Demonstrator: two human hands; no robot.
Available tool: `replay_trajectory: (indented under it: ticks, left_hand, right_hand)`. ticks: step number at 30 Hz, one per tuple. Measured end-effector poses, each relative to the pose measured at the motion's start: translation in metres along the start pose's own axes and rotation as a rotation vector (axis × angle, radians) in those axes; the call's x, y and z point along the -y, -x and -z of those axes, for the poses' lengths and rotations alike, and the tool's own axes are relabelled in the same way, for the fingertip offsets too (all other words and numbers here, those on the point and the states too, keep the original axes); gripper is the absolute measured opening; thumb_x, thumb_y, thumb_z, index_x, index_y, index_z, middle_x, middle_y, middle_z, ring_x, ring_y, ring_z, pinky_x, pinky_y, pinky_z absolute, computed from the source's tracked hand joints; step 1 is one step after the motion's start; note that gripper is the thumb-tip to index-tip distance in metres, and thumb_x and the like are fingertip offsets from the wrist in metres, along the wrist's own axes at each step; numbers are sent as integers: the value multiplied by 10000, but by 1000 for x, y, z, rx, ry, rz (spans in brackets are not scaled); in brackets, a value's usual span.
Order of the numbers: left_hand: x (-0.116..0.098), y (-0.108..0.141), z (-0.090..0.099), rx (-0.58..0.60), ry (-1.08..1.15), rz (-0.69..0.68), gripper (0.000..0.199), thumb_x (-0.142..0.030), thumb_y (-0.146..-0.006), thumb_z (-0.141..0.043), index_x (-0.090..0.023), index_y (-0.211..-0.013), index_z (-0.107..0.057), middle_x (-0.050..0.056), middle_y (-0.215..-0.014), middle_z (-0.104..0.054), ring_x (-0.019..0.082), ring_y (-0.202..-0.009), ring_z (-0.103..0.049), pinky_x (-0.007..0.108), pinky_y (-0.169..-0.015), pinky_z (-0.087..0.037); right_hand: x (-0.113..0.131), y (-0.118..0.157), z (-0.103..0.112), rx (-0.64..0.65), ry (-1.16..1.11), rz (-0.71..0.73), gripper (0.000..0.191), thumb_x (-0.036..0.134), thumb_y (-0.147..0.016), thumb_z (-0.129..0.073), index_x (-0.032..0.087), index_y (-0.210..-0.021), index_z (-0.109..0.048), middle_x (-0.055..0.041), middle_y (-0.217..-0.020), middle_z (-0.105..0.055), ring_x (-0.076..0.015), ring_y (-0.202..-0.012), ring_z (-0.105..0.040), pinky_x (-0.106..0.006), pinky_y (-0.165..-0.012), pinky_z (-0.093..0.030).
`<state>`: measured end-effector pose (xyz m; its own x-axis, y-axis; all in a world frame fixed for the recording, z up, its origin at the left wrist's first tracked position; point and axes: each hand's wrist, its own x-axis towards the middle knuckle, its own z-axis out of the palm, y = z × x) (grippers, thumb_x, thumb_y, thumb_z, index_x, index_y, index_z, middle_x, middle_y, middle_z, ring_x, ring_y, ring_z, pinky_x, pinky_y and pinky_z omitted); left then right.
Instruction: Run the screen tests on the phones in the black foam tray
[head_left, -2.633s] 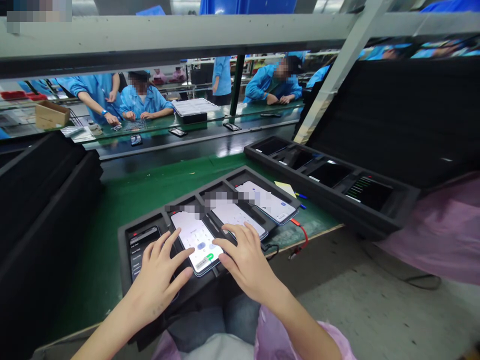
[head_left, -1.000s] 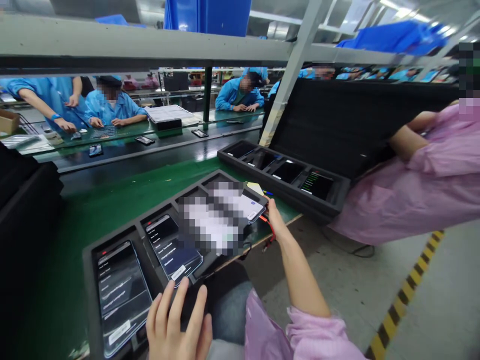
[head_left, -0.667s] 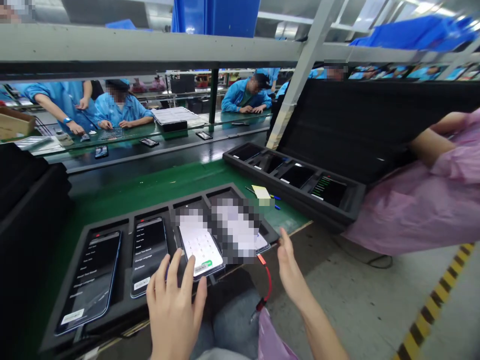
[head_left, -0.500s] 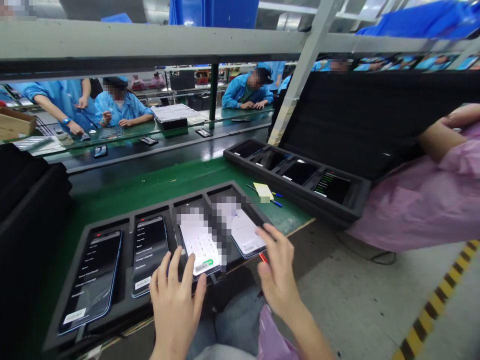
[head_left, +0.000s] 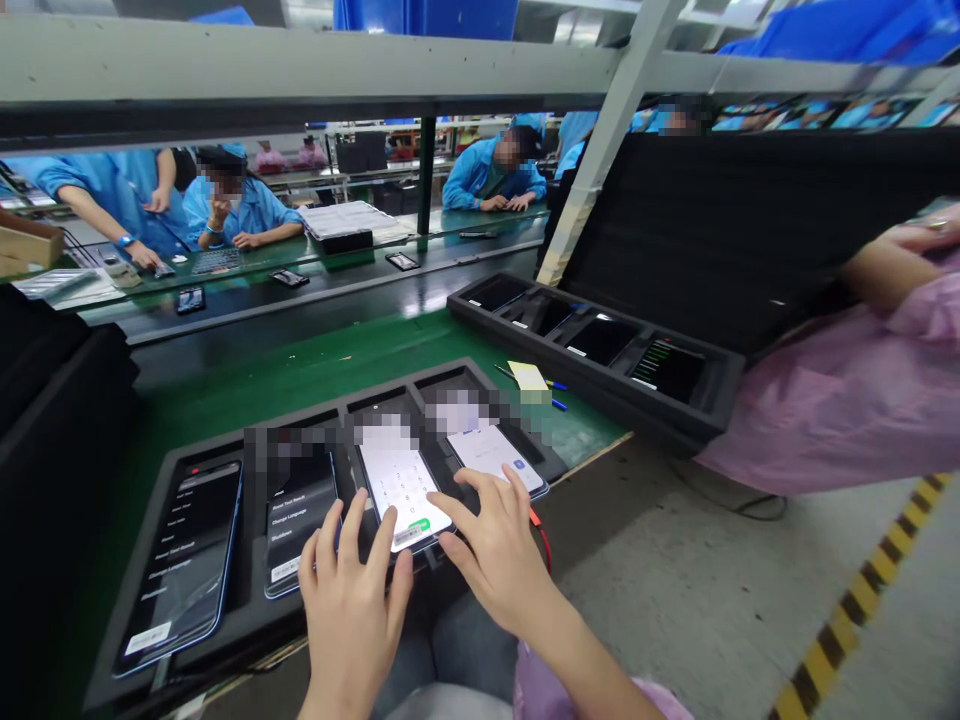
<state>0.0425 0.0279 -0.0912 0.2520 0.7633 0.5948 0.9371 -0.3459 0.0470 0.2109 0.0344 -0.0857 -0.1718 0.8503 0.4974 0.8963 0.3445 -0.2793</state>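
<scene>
A black foam tray [head_left: 180,468] holds phones in its compartments. The leftmost phone [head_left: 187,560] and the second phone [head_left: 300,535] show dark menu screens. On the third phone [head_left: 401,485] a white number keypad is lit. The rightmost phone [head_left: 491,450] has a mostly white screen. My left hand [head_left: 356,590], fingers spread, hovers at the lower edges of the second and third phones. My right hand [head_left: 499,550] has its fingers apart, with a fingertip by the right side of the keypad. Neither hand holds anything.
Beyond the tray, a second foam tray [head_left: 675,420] holds several dark phones. Pens and a yellow note [head_left: 529,376] lie between the trays. Black foam stacks [head_left: 60,400] stand at left. A person's pink sleeve [head_left: 840,390] is at right. People in blue work across the conveyor [head_left: 315,300].
My right hand has moved left, from the rightmost phone to the keypad phone. The rightmost phone's screen shows a different display. My left hand stays nearly in place.
</scene>
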Motion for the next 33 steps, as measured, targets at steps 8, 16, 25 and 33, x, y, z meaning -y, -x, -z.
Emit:
replay_trajectory:
  ticks: [8,16,25,33]
  left_hand:
    - [7,-1,-2,-7,-69,-97,264,-246,-801,-519,-283,-1034,-636,100,-1257,-519,304,-1172,-417,461,-870,-368]
    - [4,-5,4,-45,-66,-55,310,-223,-812,-498,-234,-1103,-604,142,-1246,-507,318,-1160,-418,476,-870,-364]
    - [1,-9,5,-8,-93,0,301,-239,-830,-473,-195,-1083,-629,167,-1243,-516,339,-1156,-436,488,-884,-348]
    - [5,-9,-1,6,-135,-13,282,-333,-846,-463,-288,-1057,-645,131,-1299,-498,329,-1190,-422,496,-904,-307]
  right_hand:
    - [2,1,-2,-82,1,-33,509,424,-947,-170,225,-1143,-595,-105,-1063,-537,-242,-1049,-469,-519,-1040,-231]
    - [3,1,-4,-33,-14,-19,470,397,-954,-200,236,-1064,-628,-103,-1068,-540,-240,-1067,-470,-518,-1034,-229]
    - [11,-12,-5,81,-27,36,446,461,-939,-249,250,-1117,-600,-106,-1116,-532,-239,-1088,-456,-521,-1031,-234]
    - [7,-9,-3,-33,10,25,525,476,-941,-189,209,-1159,-583,-119,-1141,-514,-246,-1116,-434,-513,-1053,-201]
